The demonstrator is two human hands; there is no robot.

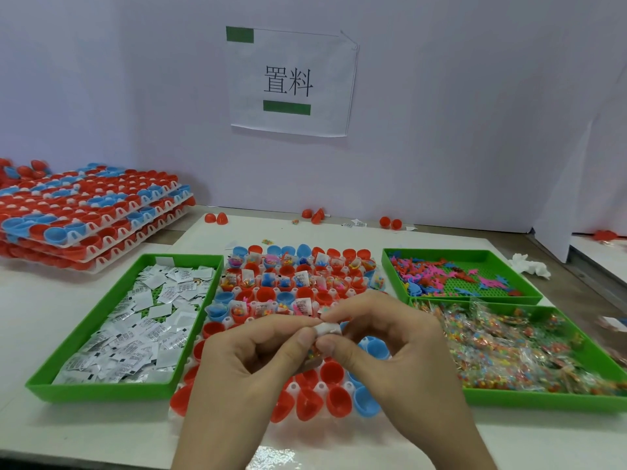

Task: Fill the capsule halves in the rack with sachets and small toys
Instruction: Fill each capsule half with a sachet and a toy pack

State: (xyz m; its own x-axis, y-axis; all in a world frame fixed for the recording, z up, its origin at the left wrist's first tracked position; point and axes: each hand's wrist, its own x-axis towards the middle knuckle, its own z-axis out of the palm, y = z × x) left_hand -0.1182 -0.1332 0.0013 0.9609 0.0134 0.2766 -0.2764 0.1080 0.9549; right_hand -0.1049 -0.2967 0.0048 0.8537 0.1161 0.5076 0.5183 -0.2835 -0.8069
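A white rack [226,322] of red and blue capsule halves [330,372] lies in the middle of the table. Its far rows hold sachets and small toys; the near rows are bare. Both hands hover over the rack's centre. My left hand [244,361] and my right hand [390,340] pinch the same small white sachet [328,329] between thumbs and forefingers. A clear packet of coloured beads seems tucked under my left fingers, mostly hidden.
A green tray [112,390] of white sachets sits left of the rack. Right of it stand a green tray [471,256] of small plastic toys and a nearer tray [543,400] of bead packets. Stacked filled racks [91,218] lie far left. Loose red capsule halves [217,218] dot the back.
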